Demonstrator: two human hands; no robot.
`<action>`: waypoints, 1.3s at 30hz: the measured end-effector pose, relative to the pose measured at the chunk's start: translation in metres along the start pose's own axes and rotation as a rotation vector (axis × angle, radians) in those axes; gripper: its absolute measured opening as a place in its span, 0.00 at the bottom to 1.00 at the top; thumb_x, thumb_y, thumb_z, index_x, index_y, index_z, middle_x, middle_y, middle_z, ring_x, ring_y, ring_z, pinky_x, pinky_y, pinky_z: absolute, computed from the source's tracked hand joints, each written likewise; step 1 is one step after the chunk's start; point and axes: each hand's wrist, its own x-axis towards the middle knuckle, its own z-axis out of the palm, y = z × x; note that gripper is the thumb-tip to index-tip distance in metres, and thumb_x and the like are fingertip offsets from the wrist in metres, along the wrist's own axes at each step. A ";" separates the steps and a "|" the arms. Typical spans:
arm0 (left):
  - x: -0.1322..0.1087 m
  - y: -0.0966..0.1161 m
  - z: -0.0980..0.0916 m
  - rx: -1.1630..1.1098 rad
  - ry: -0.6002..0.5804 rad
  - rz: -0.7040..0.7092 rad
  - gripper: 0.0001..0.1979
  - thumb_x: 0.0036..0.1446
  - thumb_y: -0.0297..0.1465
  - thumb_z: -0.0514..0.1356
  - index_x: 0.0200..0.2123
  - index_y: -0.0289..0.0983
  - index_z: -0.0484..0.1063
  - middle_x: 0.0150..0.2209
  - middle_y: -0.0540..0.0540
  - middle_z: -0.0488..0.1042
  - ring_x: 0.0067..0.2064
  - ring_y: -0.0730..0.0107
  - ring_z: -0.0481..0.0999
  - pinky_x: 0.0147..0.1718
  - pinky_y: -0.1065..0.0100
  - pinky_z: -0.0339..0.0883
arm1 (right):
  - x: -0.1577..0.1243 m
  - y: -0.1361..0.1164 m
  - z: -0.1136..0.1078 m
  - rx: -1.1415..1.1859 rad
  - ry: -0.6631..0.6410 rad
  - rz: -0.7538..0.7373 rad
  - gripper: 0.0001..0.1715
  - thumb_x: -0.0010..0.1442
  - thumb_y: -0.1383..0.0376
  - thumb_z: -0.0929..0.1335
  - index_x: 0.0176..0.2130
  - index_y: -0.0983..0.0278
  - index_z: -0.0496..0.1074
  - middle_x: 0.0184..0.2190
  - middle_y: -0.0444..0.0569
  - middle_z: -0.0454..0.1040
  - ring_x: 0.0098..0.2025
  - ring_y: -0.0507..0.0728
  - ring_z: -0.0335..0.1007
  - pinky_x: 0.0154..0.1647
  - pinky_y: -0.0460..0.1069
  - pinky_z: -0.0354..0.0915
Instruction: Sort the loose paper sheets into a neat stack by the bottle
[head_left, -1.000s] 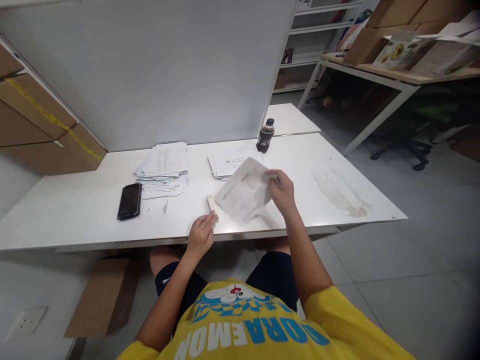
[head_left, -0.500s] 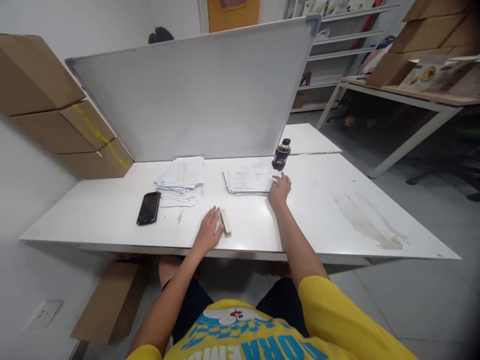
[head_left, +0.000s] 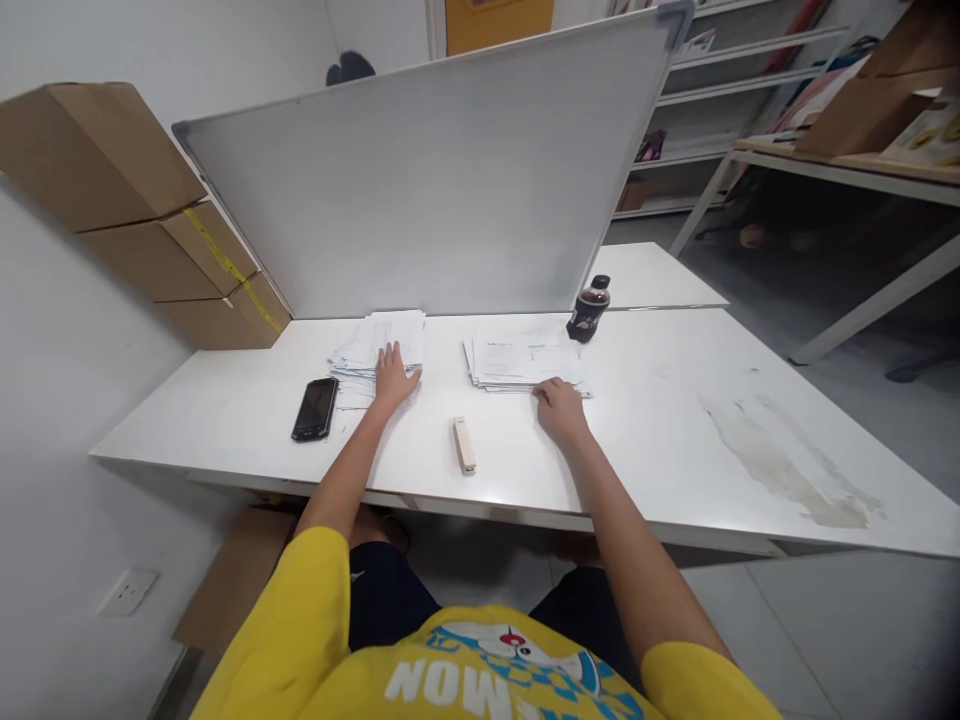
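My left hand (head_left: 395, 380) lies with fingers spread on the left paper stack (head_left: 397, 325), a messy pile with uneven edges. At the front edge of the right paper stack (head_left: 517, 358), my right hand (head_left: 562, 408) has its fingers curled in and touching the sheets. Whatever is under those fingertips is hidden. A cream stapler (head_left: 464, 446) lies on the table between my forearms, touched by neither hand. To the left, beside the papers, is a black phone (head_left: 315, 409).
A dark drink bottle (head_left: 589, 310) stands behind the right stack. The whiteboard (head_left: 420, 190) leans along the back of the white table (head_left: 217, 410). Cardboard boxes (head_left: 112, 160) are piled at the left. Stains (head_left: 787, 460) mark the table's right side.
My left hand has left the stapler and moved up onto the left paper stack. My right hand has shifted from the right stack's corner to its front edge, fingers now curled. The view has turned slightly.
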 end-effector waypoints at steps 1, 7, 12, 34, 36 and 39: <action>0.017 -0.003 0.000 0.051 -0.025 -0.058 0.45 0.54 0.41 0.62 0.68 0.26 0.48 0.70 0.26 0.45 0.71 0.38 0.42 0.66 0.44 0.41 | 0.003 0.001 0.001 0.006 0.002 0.012 0.14 0.55 0.71 0.60 0.34 0.62 0.74 0.38 0.55 0.73 0.41 0.63 0.64 0.45 0.58 0.60; 0.034 -0.014 0.020 0.192 0.010 -0.012 0.34 0.58 0.38 0.57 0.64 0.26 0.60 0.67 0.28 0.55 0.70 0.40 0.49 0.66 0.46 0.40 | 0.008 0.002 0.002 0.071 0.034 0.064 0.14 0.54 0.70 0.59 0.31 0.62 0.73 0.35 0.53 0.73 0.40 0.62 0.65 0.45 0.57 0.61; 0.023 -0.019 0.025 0.138 0.006 0.133 0.26 0.55 0.27 0.54 0.58 0.31 0.69 0.63 0.38 0.66 0.67 0.51 0.59 0.64 0.54 0.50 | 0.007 0.001 -0.002 0.178 0.056 0.137 0.14 0.53 0.69 0.59 0.30 0.61 0.72 0.34 0.51 0.73 0.41 0.61 0.66 0.46 0.56 0.62; 0.023 -0.013 0.027 0.201 -0.015 0.258 0.15 0.59 0.30 0.55 0.46 0.34 0.75 0.45 0.37 0.77 0.48 0.53 0.76 0.50 0.58 0.64 | 0.006 0.001 -0.005 0.277 0.073 0.200 0.13 0.49 0.68 0.59 0.28 0.62 0.72 0.35 0.50 0.73 0.43 0.60 0.67 0.50 0.56 0.61; 0.021 -0.010 0.027 0.216 -0.021 0.270 0.14 0.57 0.33 0.57 0.44 0.33 0.75 0.45 0.35 0.77 0.49 0.51 0.75 0.49 0.57 0.65 | 0.006 0.002 -0.004 0.283 0.081 0.198 0.13 0.49 0.68 0.59 0.28 0.61 0.72 0.35 0.50 0.73 0.43 0.60 0.67 0.50 0.56 0.61; 0.018 -0.006 0.026 0.235 -0.030 0.302 0.17 0.53 0.31 0.62 0.46 0.33 0.74 0.48 0.34 0.75 0.52 0.49 0.72 0.50 0.57 0.64 | 0.005 0.003 -0.003 0.290 0.082 0.199 0.14 0.49 0.68 0.59 0.28 0.61 0.72 0.35 0.50 0.73 0.43 0.61 0.67 0.50 0.56 0.61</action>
